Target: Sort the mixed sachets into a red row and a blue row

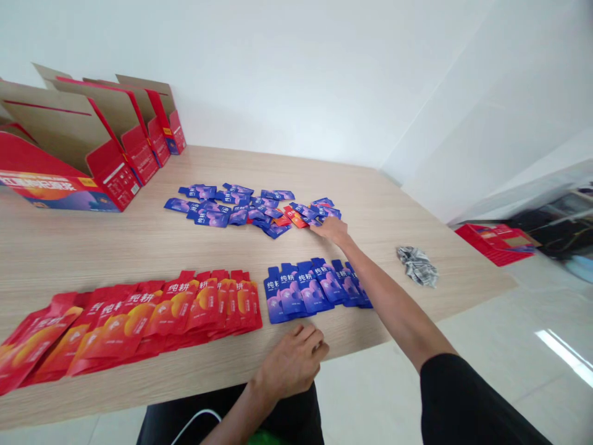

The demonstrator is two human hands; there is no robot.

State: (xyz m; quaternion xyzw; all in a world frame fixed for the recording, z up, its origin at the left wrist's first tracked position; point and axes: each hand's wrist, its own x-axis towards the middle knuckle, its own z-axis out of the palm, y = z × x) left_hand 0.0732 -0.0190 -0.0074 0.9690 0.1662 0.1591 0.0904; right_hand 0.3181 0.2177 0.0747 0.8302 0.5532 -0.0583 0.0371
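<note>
My right hand (332,230) reaches out to the right end of a loose pile of blue pouches (241,209) mid-table, its fingers touching the pouches there, among them a few red ones (293,216). Whether it grips one is hidden. My left hand (291,361) rests near the table's front edge with fingers curled under, nothing visible in it, just below an overlapping row of blue pouches (315,289). A long fanned row of red pouches (134,318) lies to the left of that.
Several open red cardboard boxes (88,148) stand at the table's back left. A crumpled grey wrapper (417,266) lies near the right table edge. More red boxes (493,242) sit on the floor at right. White walls close behind the table (139,241).
</note>
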